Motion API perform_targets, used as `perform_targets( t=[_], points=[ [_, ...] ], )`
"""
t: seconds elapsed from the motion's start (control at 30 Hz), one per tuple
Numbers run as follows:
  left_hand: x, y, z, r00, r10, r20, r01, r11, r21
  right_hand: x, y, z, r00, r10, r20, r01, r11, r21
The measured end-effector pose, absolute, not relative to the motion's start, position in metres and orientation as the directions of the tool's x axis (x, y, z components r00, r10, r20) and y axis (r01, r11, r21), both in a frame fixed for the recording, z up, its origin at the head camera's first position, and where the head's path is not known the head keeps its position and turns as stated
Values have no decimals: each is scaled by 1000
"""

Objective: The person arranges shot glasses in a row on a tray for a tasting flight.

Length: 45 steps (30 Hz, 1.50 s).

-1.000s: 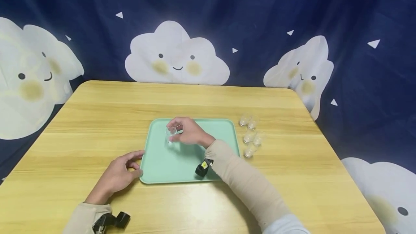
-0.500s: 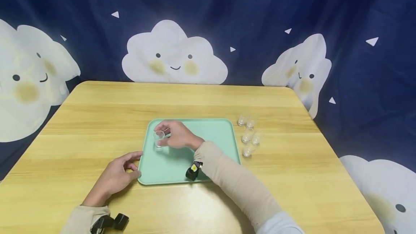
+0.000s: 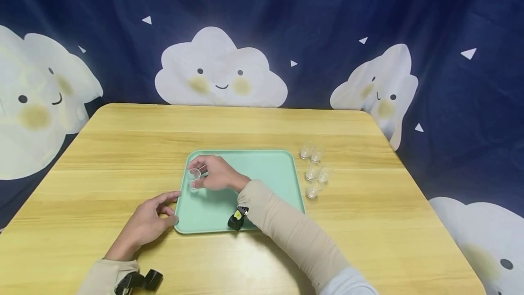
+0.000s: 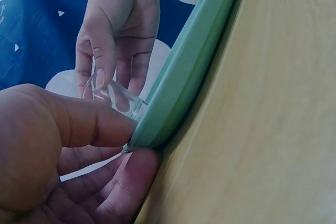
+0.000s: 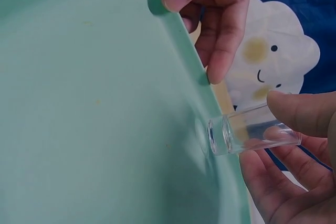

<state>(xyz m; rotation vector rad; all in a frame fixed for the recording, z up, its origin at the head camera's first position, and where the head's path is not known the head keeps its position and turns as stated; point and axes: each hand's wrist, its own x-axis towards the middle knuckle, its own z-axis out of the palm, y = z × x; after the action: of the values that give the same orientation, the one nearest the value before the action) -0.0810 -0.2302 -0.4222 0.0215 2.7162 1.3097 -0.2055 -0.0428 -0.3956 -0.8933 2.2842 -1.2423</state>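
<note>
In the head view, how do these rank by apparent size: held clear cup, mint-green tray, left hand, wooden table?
Largest to smallest:
1. wooden table
2. mint-green tray
3. left hand
4. held clear cup

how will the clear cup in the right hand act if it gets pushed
The clear cup looks stiff: its wall shows no dent where the right hand holds it. It may be slippery, since its surface looks smooth and glossy. Stood up and pushed, it could tip and then roll, being round and taller than wide.
</note>
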Motion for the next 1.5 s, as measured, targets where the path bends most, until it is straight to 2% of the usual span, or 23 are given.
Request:
perform_targets(
  t=[0.8, 1.07, 1.3, 1.5],
  points=[
    [-81, -228, -424, -992, 72, -105, -37, 628, 777, -202, -44, -398, -728, -681, -73, -330, 442, -834],
    [-81, -229, -424, -994, 75, -84, -18, 627, 779, -202, -45, -396, -712, -698, -74, -344, 439, -830],
    [-81, -229, -423, -994, 70, -89, -26, 625, 780, -202, -43, -392, -696, -714, -76, -335, 416, -845],
    [-80, -230, -422, -993, 65, -97, -36, 620, 784, -204, -34, -385, -699, -712, -70, -273, 355, -894]
  ],
)
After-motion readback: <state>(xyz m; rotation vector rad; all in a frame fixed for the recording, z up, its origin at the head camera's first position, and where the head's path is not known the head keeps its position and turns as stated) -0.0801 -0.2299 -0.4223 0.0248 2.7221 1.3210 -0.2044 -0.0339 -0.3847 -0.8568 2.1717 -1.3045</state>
